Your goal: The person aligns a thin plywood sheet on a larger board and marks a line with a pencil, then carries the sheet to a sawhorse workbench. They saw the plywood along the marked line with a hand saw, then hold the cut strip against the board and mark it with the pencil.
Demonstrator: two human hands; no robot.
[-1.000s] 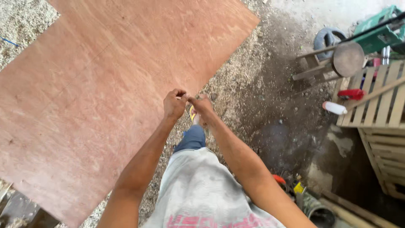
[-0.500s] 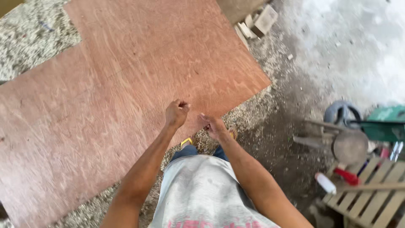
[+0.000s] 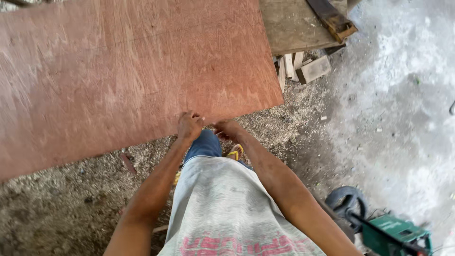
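Plywood sheet (image 3: 132,71) is lying flat on the sawdust-strewn floor (image 3: 71,199). Left hand (image 3: 189,125) and right hand (image 3: 227,129) are hovering curled at its near edge; grip contents cannot be determined.

The scene is lit by soft, even daylight, strongest at the right, where the pale concrete floor (image 3: 403,95) is washed out almost to white. The plywood sheet (image 3: 132,71) is brightened by a dull sheen towards its left side, and only faint shadows are cast under the arms. Fine detail is softened by slight motion blur, the hands are rendered a little smeared, and straight edges are bent near the corners by the wide lens
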